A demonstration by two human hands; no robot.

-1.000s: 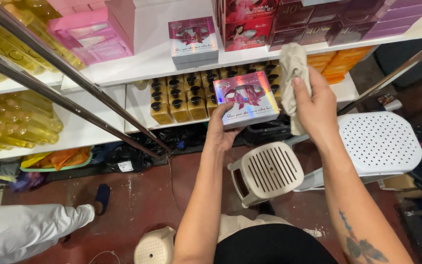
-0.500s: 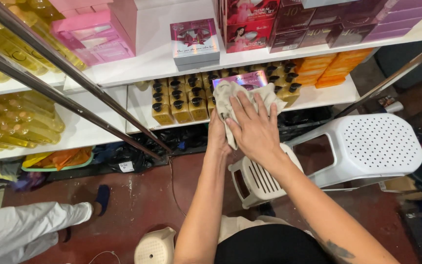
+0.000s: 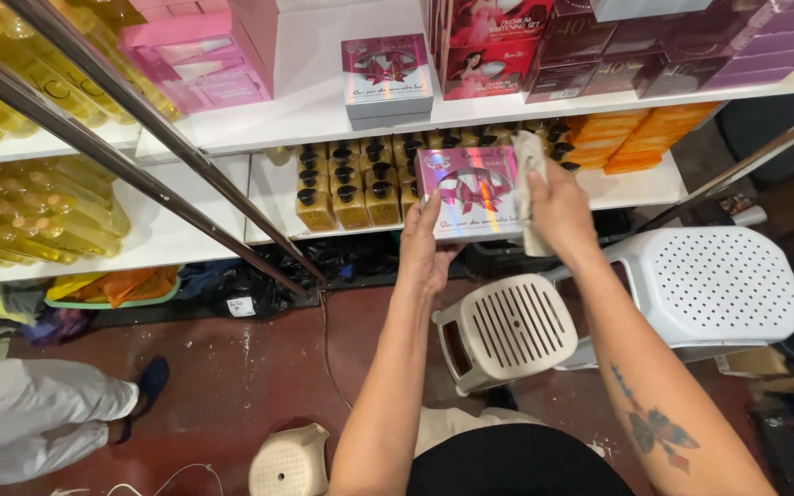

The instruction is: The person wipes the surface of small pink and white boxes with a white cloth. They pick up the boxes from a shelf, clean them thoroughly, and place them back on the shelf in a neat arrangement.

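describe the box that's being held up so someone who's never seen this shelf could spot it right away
Find the lower white shelf with its rows of dark-capped amber bottles. Just in front of them, the left hand holds up a flat box while the right hand presses a pale cloth against its edge. Unlike its twin on the shelf above, its shiny pink face glints.

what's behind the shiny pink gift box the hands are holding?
Behind the shiny pink gift box: rows of amber bottles with black caps on the white lower shelf. The box and the beige cloth hide the bottles directly behind them.
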